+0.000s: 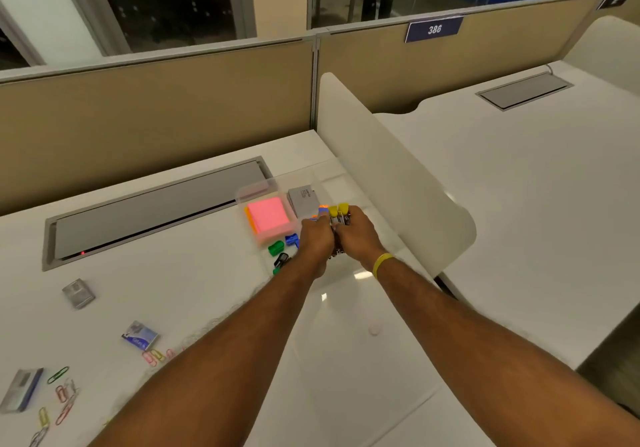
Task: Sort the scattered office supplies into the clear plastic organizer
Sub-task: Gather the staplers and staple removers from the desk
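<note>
The clear plastic organizer (242, 197) stands at the desk's far right and holds a pink sticky-note pad (268, 218), a grey box (303, 199) and green (276, 247), blue (292, 240) and black (280, 259) binder clips. My left hand (316, 235) and my right hand (353, 231) meet over its right side, both closed around a bundle of binder clips (337, 211) with yellow, blue and orange ends showing. What the palms cover is hidden.
Loose on the white desk at the left lie staple boxes (140, 335) (78, 293) (21, 389) and several coloured paper clips (62, 394). A grey cable hatch (152, 211) runs along the back. A white divider panel (391, 176) rises just right of the organizer.
</note>
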Demonstrator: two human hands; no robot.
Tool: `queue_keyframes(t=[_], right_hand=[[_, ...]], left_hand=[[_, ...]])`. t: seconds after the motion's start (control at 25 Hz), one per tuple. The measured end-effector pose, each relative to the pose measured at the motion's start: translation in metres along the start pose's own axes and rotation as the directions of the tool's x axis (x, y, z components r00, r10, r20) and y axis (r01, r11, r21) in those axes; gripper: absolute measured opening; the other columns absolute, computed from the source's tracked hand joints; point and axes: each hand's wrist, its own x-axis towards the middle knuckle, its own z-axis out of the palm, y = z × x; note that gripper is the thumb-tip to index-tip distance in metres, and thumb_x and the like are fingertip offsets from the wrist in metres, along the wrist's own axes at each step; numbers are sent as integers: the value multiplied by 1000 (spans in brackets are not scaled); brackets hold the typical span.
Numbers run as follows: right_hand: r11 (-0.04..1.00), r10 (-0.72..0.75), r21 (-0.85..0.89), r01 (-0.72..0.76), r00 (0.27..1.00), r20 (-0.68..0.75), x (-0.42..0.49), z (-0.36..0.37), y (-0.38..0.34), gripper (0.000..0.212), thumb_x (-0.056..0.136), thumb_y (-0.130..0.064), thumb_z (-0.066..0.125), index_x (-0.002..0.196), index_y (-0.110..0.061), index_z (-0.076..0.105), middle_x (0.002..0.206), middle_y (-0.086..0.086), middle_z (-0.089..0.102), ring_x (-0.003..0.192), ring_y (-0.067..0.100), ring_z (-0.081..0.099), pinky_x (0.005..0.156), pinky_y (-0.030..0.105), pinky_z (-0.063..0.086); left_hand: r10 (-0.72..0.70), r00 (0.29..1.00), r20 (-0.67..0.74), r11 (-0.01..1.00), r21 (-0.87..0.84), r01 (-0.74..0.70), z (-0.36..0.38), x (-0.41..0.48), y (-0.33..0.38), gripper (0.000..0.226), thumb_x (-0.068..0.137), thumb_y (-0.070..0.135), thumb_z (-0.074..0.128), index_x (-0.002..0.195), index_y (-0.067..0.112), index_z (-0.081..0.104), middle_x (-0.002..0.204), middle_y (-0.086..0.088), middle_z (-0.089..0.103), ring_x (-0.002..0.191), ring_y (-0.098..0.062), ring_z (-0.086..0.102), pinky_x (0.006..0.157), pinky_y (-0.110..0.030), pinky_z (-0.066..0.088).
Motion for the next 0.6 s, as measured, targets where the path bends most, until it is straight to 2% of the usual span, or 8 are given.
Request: queue_keyframes(t=[0.12, 0.2, 0.32, 0.4, 0.52, 0.6], right_hand=[[999, 13, -37, -12, 1000, 19, 14, 4, 7, 30, 88, -19, 65, 117, -15, 59, 109, 5, 67, 98, 23, 66, 86, 40, 57], [995, 2, -100, 0, 1000, 22, 19, 5, 11, 29, 86, -16, 66, 115, -13, 61, 110, 5, 67, 98, 23, 64, 88, 36, 54], [971, -38, -233, 50, 998, 55, 27, 2, 11, 19, 86, -17, 64, 104, -9, 66, 100, 7, 68, 87, 22, 61, 76, 28, 49], [940, -46, -331, 79, 993, 107, 31, -1, 8, 20, 89, -19, 63, 92, 0, 67, 92, 13, 70, 78, 24, 60, 69, 32, 49], [888, -34, -452, 90, 991, 131, 36, -3, 5, 24, 90, -14, 57, 87, 9, 66, 88, 24, 70, 71, 25, 57, 67, 36, 50], [844, -39, -525, 111, 988, 146, 34, -4, 2, 22, 90, -11, 57, 87, 8, 66, 90, 23, 69, 74, 28, 60, 68, 34, 49]], left_hand=[[-84, 996, -30, 994, 64, 85, 9, 15, -6, 28, 96, 14, 43, 120, 2, 46, 104, -15, 59, 79, -19, 58, 50, -26, 42], [-115, 992, -59, 989, 86, 120, 13, 21, -10, 30, 93, 8, 40, 121, 0, 48, 104, -18, 59, 78, -20, 56, 51, -26, 41], [-140, 983, -118, 989, 38, 146, 20, 26, -8, 25, 97, 9, 37, 117, 1, 50, 107, -18, 58, 83, -22, 57, 55, -26, 43], [-163, 978, -133, 986, 9, 165, 23, 26, -4, 24, 98, 11, 40, 117, 2, 52, 111, -19, 60, 92, -27, 62, 54, -29, 47], [-177, 973, -146, 983, 15, 181, 25, 24, -2, 32, 97, 15, 47, 127, 3, 49, 118, -21, 60, 105, -33, 62, 71, -38, 56], [-202, 968, -150, 979, 1, 205, 25, 24, -1, 35, 98, 20, 46, 128, 3, 50, 119, -20, 60, 105, -32, 61, 74, -37, 54]])
